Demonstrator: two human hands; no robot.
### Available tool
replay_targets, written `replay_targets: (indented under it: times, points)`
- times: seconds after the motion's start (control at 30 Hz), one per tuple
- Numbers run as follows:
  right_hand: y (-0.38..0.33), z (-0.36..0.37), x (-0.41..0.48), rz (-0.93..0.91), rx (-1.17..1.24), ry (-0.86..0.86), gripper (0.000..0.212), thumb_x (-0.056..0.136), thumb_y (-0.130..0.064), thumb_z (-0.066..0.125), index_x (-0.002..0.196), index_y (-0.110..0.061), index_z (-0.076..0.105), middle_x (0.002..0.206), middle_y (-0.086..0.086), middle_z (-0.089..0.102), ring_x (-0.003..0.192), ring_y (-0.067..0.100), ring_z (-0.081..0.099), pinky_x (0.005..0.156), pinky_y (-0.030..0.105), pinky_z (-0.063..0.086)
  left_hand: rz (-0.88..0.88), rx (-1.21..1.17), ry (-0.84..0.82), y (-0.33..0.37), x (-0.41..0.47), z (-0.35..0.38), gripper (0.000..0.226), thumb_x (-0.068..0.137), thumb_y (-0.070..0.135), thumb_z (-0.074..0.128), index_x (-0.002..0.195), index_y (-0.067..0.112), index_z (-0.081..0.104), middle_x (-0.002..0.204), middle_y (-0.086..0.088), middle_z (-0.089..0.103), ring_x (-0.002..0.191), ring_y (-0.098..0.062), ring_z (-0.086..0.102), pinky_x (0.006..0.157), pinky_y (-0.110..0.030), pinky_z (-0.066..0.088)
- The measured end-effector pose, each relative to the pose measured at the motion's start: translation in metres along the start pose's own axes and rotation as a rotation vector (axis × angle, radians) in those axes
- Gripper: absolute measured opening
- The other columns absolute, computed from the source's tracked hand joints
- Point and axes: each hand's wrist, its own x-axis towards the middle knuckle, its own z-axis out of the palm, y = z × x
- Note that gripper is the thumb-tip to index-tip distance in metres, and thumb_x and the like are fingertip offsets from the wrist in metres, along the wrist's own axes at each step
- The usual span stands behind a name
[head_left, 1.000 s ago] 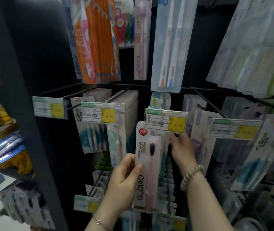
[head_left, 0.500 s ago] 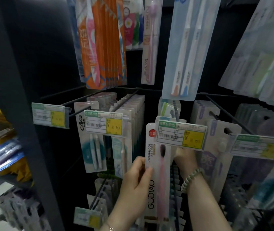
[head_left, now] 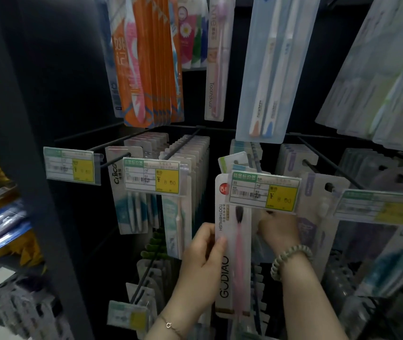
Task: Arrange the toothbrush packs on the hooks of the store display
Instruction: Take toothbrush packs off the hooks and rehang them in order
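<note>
White card toothbrush pack [head_left: 232, 241] stands upright, its top tucked behind the price tag [head_left: 264, 192] at its one o'clock, probably seeking the hook; left hand [head_left: 201, 268] grips its nine o'clock edge; right hand [head_left: 280, 231], at three o'clock, reaches under the tag, fingers hidden, so its grip cannot be told.
</note>
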Motion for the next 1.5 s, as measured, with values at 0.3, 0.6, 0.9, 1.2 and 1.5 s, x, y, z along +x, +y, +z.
replay_targets:
  times: [0.3,0.6,0.9,1.2,1.5]
  points:
    - [0.003,-0.007,-0.025,-0.013,-0.144,0.114,0.019,0.095,-0.02,0.051,0.087,-0.015,0.068,0.079,-0.005,0.067,0.067,0.004,0.056,0.058,0.018,0.043,0.072,-0.015,0.065,0.004,-0.006,0.003,0.016,0.101,0.017,0.048,0.091,0.021,0.06,0.079,0.008,0.065,0.075,-0.013,0.06,0.068,-0.02,0.048]
    - [0.008,-0.001,-0.054,0.013,-0.06,0.272,0.013,0.095,-0.021,0.053,0.082,-0.021,0.056,0.068,0.002,0.064,0.056,0.024,0.066,0.059,0.044,0.058,0.063,-0.082,0.054,0.001,-0.018,-0.001,0.019,0.1,0.019,0.048,0.089,0.027,0.061,0.084,-0.008,0.064,0.083,-0.035,0.059,0.074,-0.048,0.051]
    - [0.003,-0.008,-0.083,-0.024,0.05,0.439,0.02,0.093,-0.02,0.058,0.073,-0.019,0.06,0.062,-0.007,0.062,0.055,0.004,0.058,0.05,0.018,0.046,0.042,-0.191,0.032,0.006,-0.027,-0.005,0.023,0.1,0.011,0.049,0.088,0.024,0.064,0.083,0.003,0.068,0.081,-0.021,0.063,0.076,-0.04,0.051]
    - [0.015,-0.021,-0.116,0.001,0.129,0.541,0.02,0.095,-0.026,0.055,0.077,-0.021,0.06,0.065,0.007,0.063,0.055,0.02,0.056,0.051,0.035,0.049,0.068,-0.189,0.008,0.0,-0.038,-0.002,0.018,0.1,0.012,0.048,0.088,0.017,0.061,0.084,-0.002,0.065,0.081,-0.025,0.06,0.078,-0.043,0.05]
    - [0.033,-0.05,-0.133,0.035,0.269,0.453,0.019,0.095,-0.021,0.056,0.08,-0.014,0.065,0.061,0.002,0.06,0.047,0.0,0.05,0.044,0.015,0.04,0.031,-0.189,0.028,0.005,-0.064,0.023,0.016,0.1,0.009,0.046,0.093,0.011,0.06,0.08,0.009,0.067,0.077,-0.01,0.062,0.069,-0.021,0.051]
